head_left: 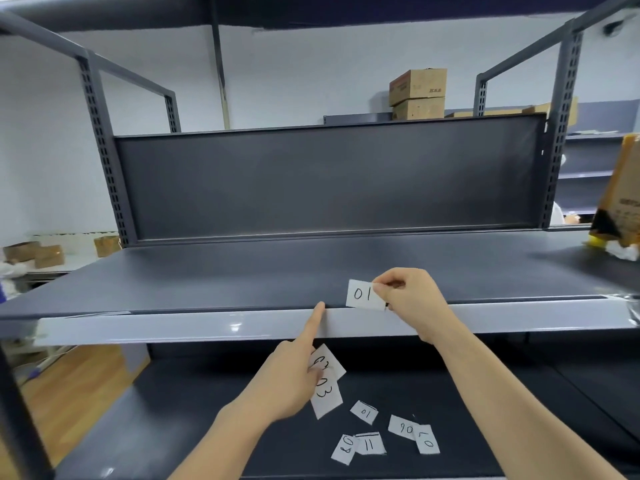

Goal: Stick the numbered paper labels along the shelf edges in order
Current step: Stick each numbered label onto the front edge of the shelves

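While the right hand (412,303) pinches label 01 (362,294), the left hand (291,379) grips two labels (327,393) below.

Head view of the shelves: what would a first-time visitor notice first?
The right hand pinches a paper label marked 01 just above the pale front edge of the middle shelf. The left hand points one finger at that edge while gripping more labels, the front one reading 03. Further loose labels lie scattered on the dark lower shelf.
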